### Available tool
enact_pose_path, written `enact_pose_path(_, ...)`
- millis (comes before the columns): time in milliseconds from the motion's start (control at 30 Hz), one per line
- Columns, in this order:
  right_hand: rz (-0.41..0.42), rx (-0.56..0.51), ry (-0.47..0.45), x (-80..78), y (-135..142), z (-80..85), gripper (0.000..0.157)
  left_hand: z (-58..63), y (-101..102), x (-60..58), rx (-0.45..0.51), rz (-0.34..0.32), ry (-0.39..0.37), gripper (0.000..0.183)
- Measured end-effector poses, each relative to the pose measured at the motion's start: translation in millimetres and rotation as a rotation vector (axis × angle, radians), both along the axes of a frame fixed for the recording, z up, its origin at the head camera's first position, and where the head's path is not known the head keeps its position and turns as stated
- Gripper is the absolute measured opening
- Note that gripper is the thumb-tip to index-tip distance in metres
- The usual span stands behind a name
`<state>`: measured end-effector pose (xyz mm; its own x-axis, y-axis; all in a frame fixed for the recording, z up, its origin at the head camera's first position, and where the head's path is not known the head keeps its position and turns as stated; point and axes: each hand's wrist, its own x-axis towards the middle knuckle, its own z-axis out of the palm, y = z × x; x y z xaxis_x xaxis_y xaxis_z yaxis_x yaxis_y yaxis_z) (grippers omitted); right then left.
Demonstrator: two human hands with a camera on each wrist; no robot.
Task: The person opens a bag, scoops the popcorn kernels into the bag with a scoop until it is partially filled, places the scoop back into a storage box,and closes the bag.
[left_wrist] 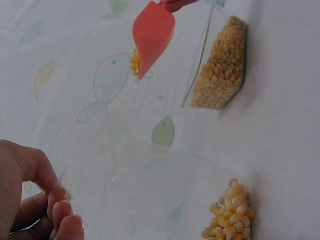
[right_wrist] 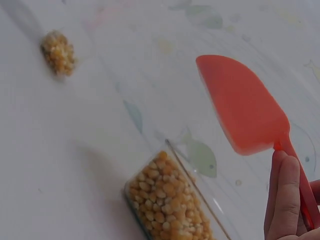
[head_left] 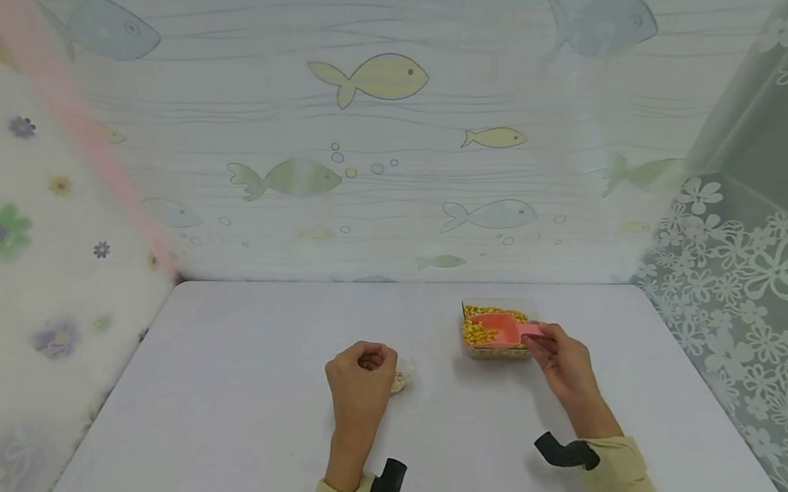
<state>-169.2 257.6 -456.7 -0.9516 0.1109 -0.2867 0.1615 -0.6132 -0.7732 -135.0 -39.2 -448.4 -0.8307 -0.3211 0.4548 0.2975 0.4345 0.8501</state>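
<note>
My right hand point(head_left: 568, 364) grips the handle of a pink-red scoop point(head_left: 507, 328) and holds it above a clear container point(head_left: 499, 354) of yellow corn kernels. Some kernels lie in the scoop, and a few show past its edge in the left wrist view. Between the thumb and fingers of my left hand point(head_left: 360, 386) is the upper edge of a thin clear plastic bag point(left_wrist: 125, 165). A small heap of corn kernels point(left_wrist: 231, 216) sits at the bottom of the bag on the table. In the head view the left hand partly hides the bag.
The white table point(head_left: 240, 416) reaches a back curtain point(head_left: 390, 199) printed with fish. Flowered curtains hang at the left and right sides. A black curved piece point(head_left: 389, 479) is fixed at the left wrist, and a similar black piece point(head_left: 567, 452) at the right.
</note>
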Motion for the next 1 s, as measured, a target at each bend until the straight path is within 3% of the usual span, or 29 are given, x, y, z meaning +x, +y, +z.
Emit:
enact_pose_path(700, 0.069, 0.053, 0.006, 2.3, -41.8, 6.2, 0.032, 3.3, -0.2, 2.3, -0.004, 0.002, -0.028, 0.014)
enact_pose_path(1000, 0.081, 0.099, 0.014, 2.3, -61.3, 6.4, 0.021, 3.3, -1.4, 2.4, -0.001, -0.034, -0.047, 0.011)
